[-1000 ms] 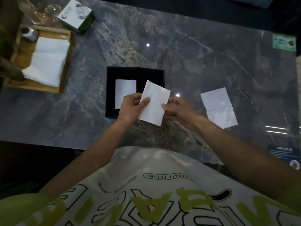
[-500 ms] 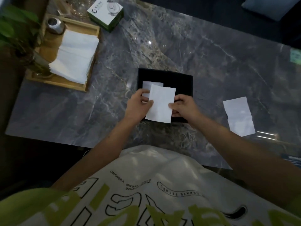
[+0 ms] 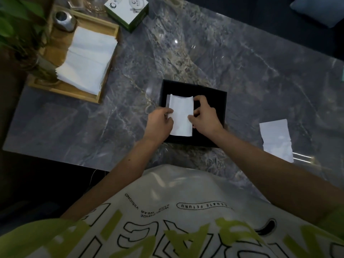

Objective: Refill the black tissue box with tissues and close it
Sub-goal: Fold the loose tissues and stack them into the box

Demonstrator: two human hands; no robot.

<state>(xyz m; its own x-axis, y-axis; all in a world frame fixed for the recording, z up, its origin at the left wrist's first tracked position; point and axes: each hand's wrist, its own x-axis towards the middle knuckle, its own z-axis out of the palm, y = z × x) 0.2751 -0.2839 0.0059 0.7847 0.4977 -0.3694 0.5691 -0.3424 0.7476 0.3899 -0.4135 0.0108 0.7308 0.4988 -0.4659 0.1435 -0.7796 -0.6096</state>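
Now my left hand (image 3: 160,123) and right hand (image 3: 204,116) both pinch one tissue (image 3: 181,116) by its edges. It sits over the open black tissue box (image 3: 214,94) on the counter (image 3: 242,71).

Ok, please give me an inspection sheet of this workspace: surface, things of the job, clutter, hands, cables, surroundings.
Surface: grey marble table, glossy, with light reflections.
Job's things: black box open on the table; folded tissue held over its left part, another white sheet partly visible beneath; tissue stack in a wooden tray; loose tissue lying right of the box.
Clutter: green and white carton; metal jar in the tray.
Hands: left hand and right hand both pinch the folded tissue at its sides.
Cables: nothing seen.
Surroundings: plant leaves at far left; blue cushion at top right.
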